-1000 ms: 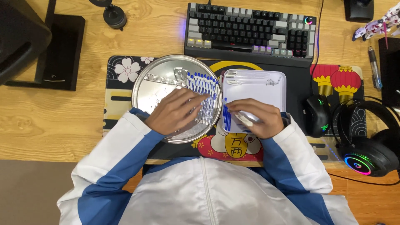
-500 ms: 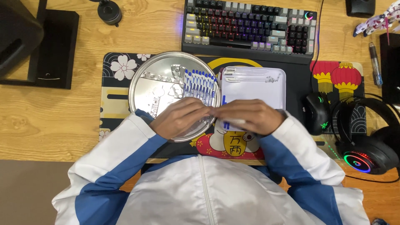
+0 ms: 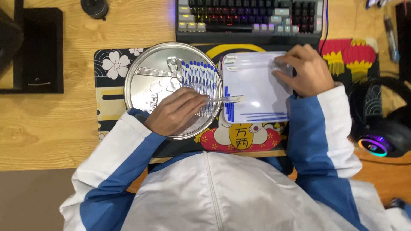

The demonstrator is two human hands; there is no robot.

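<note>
Nearby, keyboard (image 3: 250, 19), headset (image 3: 381, 137), monitor stand (image 3: 36, 49) flanking hands

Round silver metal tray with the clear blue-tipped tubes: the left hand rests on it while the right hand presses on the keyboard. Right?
Not quite. In the head view the right hand presses on the white plastic pouch, not the keyboard. The left hand does rest on the round silver metal tray.

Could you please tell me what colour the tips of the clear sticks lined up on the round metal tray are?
Blue tips on the round metal tray; head view shows this.
</note>
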